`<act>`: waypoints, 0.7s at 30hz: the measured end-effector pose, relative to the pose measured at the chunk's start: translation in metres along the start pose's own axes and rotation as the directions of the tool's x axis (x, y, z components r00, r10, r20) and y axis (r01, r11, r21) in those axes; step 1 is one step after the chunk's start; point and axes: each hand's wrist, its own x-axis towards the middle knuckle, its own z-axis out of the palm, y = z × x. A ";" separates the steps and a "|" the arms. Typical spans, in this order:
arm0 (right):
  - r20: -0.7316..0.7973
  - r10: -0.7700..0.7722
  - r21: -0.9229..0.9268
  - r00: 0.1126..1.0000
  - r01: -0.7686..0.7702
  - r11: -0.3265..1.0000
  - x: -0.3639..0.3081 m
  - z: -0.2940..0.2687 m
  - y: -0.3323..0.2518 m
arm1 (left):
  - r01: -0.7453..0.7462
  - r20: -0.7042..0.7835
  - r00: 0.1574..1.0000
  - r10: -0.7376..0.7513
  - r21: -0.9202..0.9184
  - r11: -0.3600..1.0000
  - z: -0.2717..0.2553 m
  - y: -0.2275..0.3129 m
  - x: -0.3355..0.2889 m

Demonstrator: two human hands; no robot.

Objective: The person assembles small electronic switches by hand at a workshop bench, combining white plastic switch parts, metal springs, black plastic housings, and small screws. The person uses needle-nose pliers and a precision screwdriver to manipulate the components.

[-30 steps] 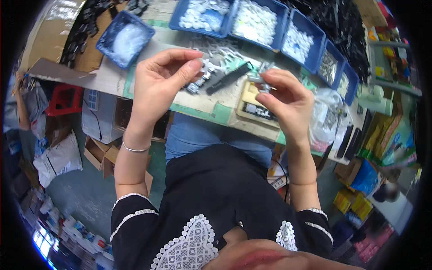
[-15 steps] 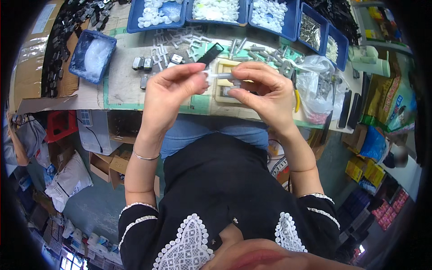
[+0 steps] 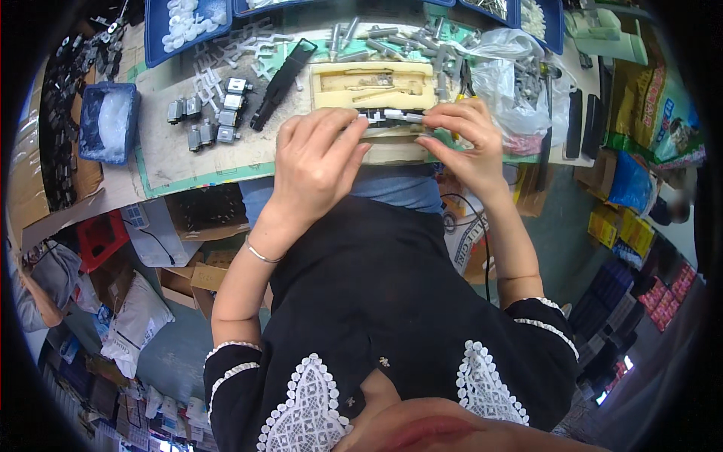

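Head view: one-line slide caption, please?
Both hands, left and right, grip a small black-and-silver metal part over a cream foam block.

Left hand [image 3: 316,162] and right hand [image 3: 463,139] pinching a small metal part [image 3: 393,116], above a foam block [image 3: 374,84], on a cluttered workbench [image 3: 173,162]

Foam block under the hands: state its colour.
The foam block is pale yellow, with darker recesses; the head view shows it best.
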 end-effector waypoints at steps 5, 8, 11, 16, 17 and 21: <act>0.035 -0.064 0.001 0.997 0.064 0.998 0.002 0.010 0.014 | -0.101 -0.025 0.994 0.104 0.095 0.990 0.021 -0.004 -0.009; 0.054 -0.103 0.039 0.993 0.101 0.994 0.004 0.013 0.021 | -0.083 -0.055 0.994 0.091 0.141 0.987 0.025 -0.002 -0.010; 0.116 -0.049 0.052 0.992 0.043 0.998 0.008 0.009 0.019 | -0.077 -0.083 0.992 0.094 0.185 0.980 0.030 -0.003 -0.009; 0.072 -0.062 -0.321 0.995 0.082 0.943 0.007 -0.002 0.013 | -0.077 -0.110 0.988 0.106 0.235 0.969 0.033 -0.002 -0.009; 0.056 -0.085 -0.362 0.995 0.099 0.927 0.003 -0.002 0.015 | -0.072 -0.104 0.990 0.099 0.244 0.967 0.034 -0.002 -0.010; 0.050 -0.137 -0.403 0.989 0.146 0.903 -0.004 0.004 0.018 | -0.059 -0.084 0.994 0.076 0.183 0.981 0.028 -0.002 -0.005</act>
